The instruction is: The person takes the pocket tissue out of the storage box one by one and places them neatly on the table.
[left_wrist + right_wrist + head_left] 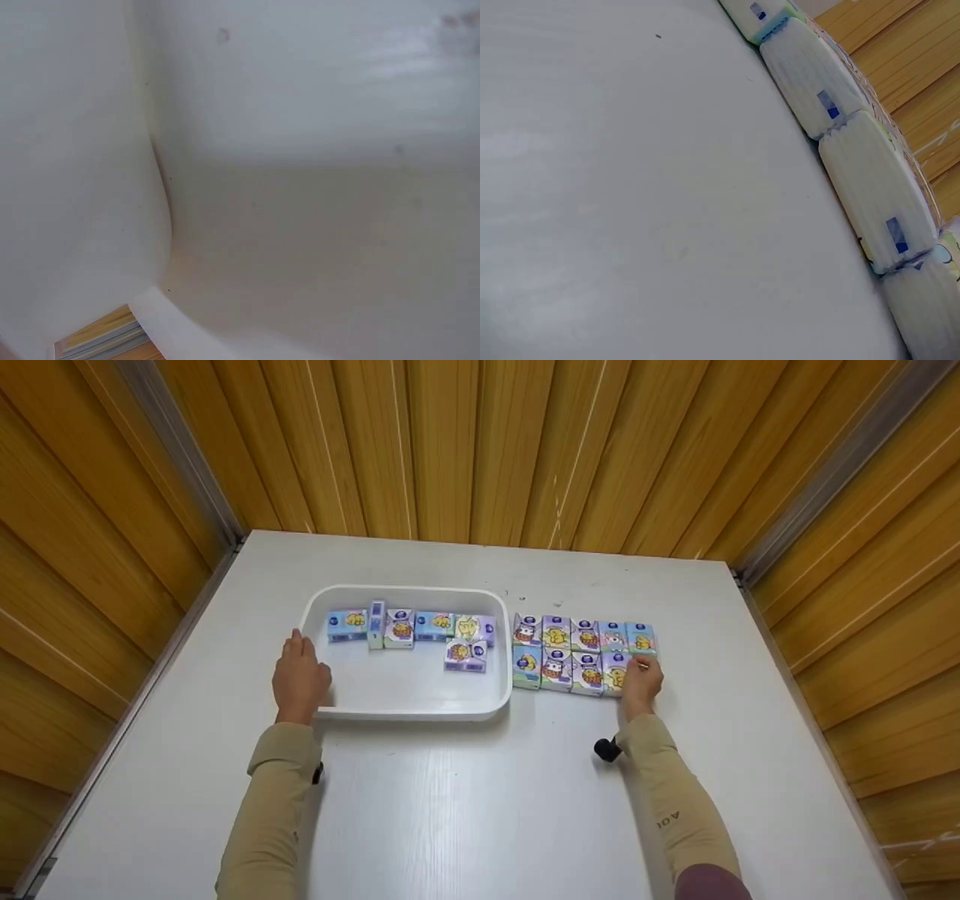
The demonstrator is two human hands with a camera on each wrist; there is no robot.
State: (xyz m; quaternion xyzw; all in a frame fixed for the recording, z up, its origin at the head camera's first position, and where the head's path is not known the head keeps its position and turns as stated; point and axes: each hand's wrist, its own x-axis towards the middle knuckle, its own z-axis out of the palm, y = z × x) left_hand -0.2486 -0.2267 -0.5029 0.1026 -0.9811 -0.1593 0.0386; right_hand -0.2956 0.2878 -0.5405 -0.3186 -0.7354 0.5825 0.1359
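Note:
Small printed tissue packs lie in two rows beside a white plastic bin. My right hand is at the right end of the front row, its fingers curled at the edge of a purple tissue pack; the hand partly covers that pack. At the bin's near left corner, my left hand rests over the rim with its fingers fairly straight and the thumb toward the inside. Several more tissue packs lie in the bin, mostly along its far side. Neither wrist view shows fingers.
Both the bin and the rows stand on a white table. Ribbed wood-look walls close off its back and sides. In the right wrist view, wrapped tissue ends line up along the white tabletop. White bin surface fills most of the left wrist view.

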